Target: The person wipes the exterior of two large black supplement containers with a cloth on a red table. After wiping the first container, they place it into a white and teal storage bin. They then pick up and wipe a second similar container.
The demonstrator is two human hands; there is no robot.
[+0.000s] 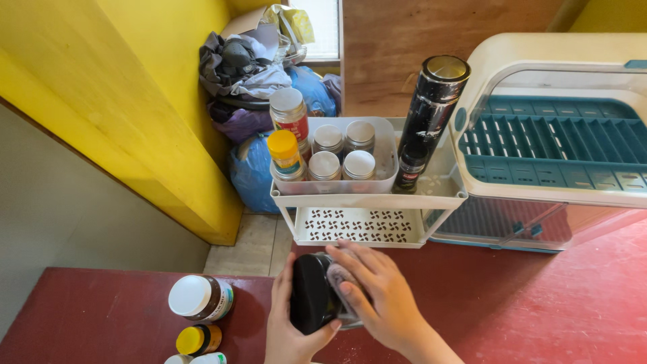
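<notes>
A dark jar (311,302) is held low in the middle of the view, just above the red counter (539,303); it is gripped from its left side by the left hand (286,330), whose fingers are wrapped round the body and whose thumb shows at the lower edge; the right hand (381,296) is laid over the jar's right end, with a greyish cloth (342,280) pressed between palm and jar, so that this hand is closed on the cloth rather than on the jar itself. The jar's long axis is seen to run roughly away from the body, tilted a little to the left; what looks like its black end is turned up toward the camera, while the far end is hidden under the cloth. Both hands touch it, so neither is nearer; the left bears it, the right works on its surface.

Directly beyond the hands, near but apart, a white rack (367,200) stands at the counter's back edge; its lower shelf (357,226) lies just ahead of the jar, and its upper tray holds silver-lidded jars (342,152) and a yellow-capped bottle (284,151); a tall black flask (426,121) leans at the right of them. To the left of the hands, well apart, a white-lidded jar (200,297) and a yellow-lidded jar (197,339) lie on the counter; a dish rack (559,145) is set at the right.
</notes>
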